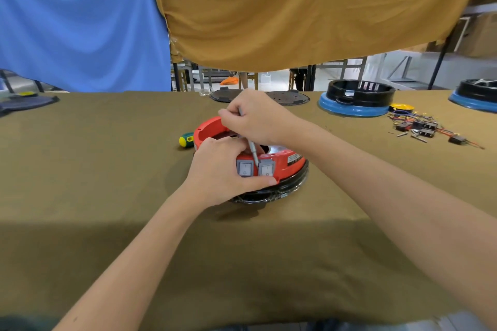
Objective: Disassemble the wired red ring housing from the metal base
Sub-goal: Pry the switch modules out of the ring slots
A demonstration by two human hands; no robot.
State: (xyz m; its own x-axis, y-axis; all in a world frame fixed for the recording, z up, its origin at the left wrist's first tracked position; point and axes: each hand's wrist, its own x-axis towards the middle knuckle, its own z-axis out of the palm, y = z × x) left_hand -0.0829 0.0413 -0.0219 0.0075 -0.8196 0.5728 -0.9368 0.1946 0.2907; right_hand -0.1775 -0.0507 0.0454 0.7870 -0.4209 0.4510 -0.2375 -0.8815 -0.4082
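Observation:
The red ring housing sits on its dark round base in the middle of the olive-covered table. Two grey rocker switches face me on the ring's front. My left hand grips the ring's front left side, thumb under the switches. My right hand is above the ring and pinches a thin grey metal tool, whose tip reaches down between the two switches. Any wires inside the ring are hidden.
A green and yellow screwdriver handle lies left of the ring. At the back right stand two black rings on blue bases, with loose switches, wires and screws. Two dark round plates lie behind.

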